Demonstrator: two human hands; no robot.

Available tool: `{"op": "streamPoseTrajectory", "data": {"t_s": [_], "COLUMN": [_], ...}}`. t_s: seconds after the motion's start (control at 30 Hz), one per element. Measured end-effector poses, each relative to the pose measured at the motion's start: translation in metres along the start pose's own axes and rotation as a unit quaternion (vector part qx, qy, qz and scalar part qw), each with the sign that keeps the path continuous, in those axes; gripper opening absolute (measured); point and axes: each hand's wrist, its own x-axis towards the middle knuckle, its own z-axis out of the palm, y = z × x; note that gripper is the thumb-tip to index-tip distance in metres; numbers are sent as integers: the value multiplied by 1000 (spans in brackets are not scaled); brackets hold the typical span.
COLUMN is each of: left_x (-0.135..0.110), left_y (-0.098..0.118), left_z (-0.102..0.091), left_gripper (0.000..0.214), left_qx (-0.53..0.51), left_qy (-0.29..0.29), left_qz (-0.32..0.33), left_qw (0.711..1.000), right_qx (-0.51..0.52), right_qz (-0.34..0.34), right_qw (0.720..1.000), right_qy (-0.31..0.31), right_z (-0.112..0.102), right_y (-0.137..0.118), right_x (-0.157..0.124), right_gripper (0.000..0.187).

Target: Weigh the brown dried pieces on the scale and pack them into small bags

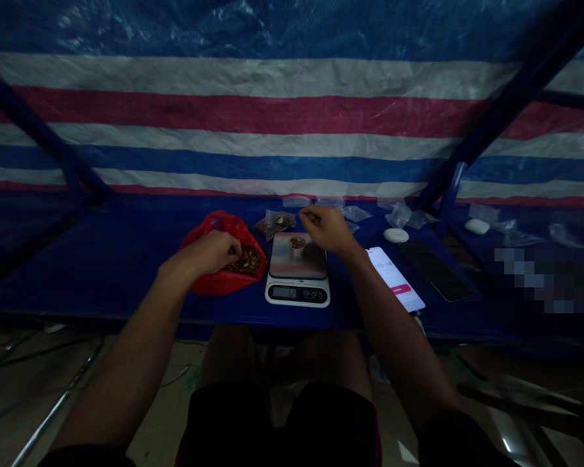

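In the head view, a kitchen scale (304,283) sits on a dark blue counter (102,272), and the clock directions here are taken from that scale. Its display (285,294) is lit, but the figures are too small to read surely. A small round cup (296,251) stands upright on the weighing plate (281,264), with brown pieces visible inside it.

At 9 o'clock, just beside the scale, a red plastic bag (208,285) lies with its mouth open, holding many small brown pieces (248,261). The left hand (212,251) is at this mouth, its fingers curled inward against the pieces; whether it pinches one, I cannot tell. The right hand (331,229) is at 1 o'clock, over the plate's far corner, its thumb and fingertips drawn close together; I cannot tell whether anything is between them.

At 11 o'clock, near the right hand's fingertips, lie small clear bags with brown contents (272,224). More clear plastic bags (356,213) are scattered from 12 to 2 o'clock. Between 2 and 3 o'clock is a white rounded object (396,235). At 3 o'clock lies a smartphone with a lit screen (394,275), and beyond it a dark phone-like slab (435,269). A tarpaulin striped in blue, white and red (272,117) hangs behind at 12 o'clock.
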Motion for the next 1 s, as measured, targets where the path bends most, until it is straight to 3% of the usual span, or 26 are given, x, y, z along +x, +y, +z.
{"op": "streamPoseTrajectory", "data": {"t_s": [0.23, 0.57, 0.77, 1.0], "left_x": [-7, -4, -7, 21], "left_y": [2, 6, 25, 66], "left_z": [-15, -14, -27, -20], "left_gripper": [26, 30, 24, 22], "left_qx": [-38, -53, -122, -291], "left_qy": [11, 5, 80, 169], "left_qz": [24, 43, 91, 180], "left_qw": [999, 998, 985, 924], "right_qx": [2, 4, 2, -20], "right_qz": [4, -5, -11, -8], "right_qw": [1000, 1000, 1000, 1000], "right_qy": [-1, 0, 1, -8], "right_z": [0, 0, 0, -3], "right_y": [-1, 0, -1, -2], "right_x": [0, -1, 0, 0], "right_gripper": [29, 29, 28, 27]}}
